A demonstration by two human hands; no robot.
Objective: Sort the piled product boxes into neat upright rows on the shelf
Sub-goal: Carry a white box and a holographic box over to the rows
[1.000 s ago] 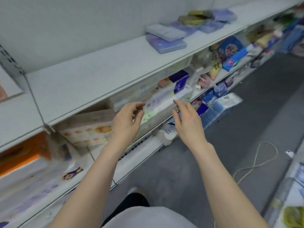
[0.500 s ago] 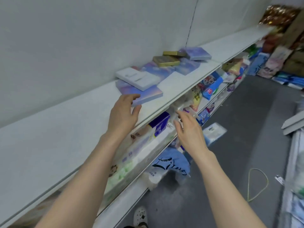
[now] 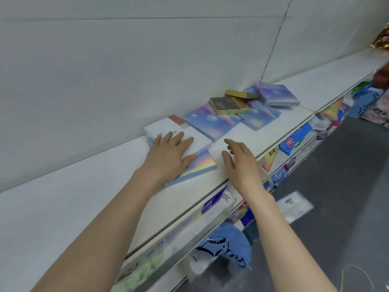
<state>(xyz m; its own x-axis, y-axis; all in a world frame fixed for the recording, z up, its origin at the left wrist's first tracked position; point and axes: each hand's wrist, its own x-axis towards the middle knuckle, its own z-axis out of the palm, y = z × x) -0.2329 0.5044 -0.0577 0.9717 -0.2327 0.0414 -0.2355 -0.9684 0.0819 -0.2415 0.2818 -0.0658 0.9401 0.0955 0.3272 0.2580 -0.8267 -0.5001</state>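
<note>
1. The left hand (image 3: 170, 157) is lying flat on the white box (image 3: 162, 128), fingers straight and slightly spread. It is pressing down rather than gripping.
2. The white box is lying flat, its far edge close to the back wall (image 3: 126, 70). It is sitting on top of a holographic box (image 3: 200, 165), whose rainbow-sheened corner is sticking out toward the front edge of the shelf (image 3: 84, 197).
3. The right hand (image 3: 242, 163) is hovering over the shelf's front edge, just beside the holographic box. Its fingers are loosely curved and apart, holding nothing.
4. Further right along the shelf, the rest of the pile is lying flat and overlapping:
   - a blue sky-print box (image 3: 212, 123) is touching the white box;
   - a second blue box (image 3: 261, 116) is lying beyond it;
   - a dark box (image 3: 228, 105) with gold sides is resting across both;
   - a slimmer gold box (image 3: 242, 94) is sitting behind that;
   - a purple box (image 3: 277, 94) is closing the pile's right end.
5. A reddish box (image 3: 176, 119) is peeking out behind the white box, against the wall (only a corner is showing).
</note>
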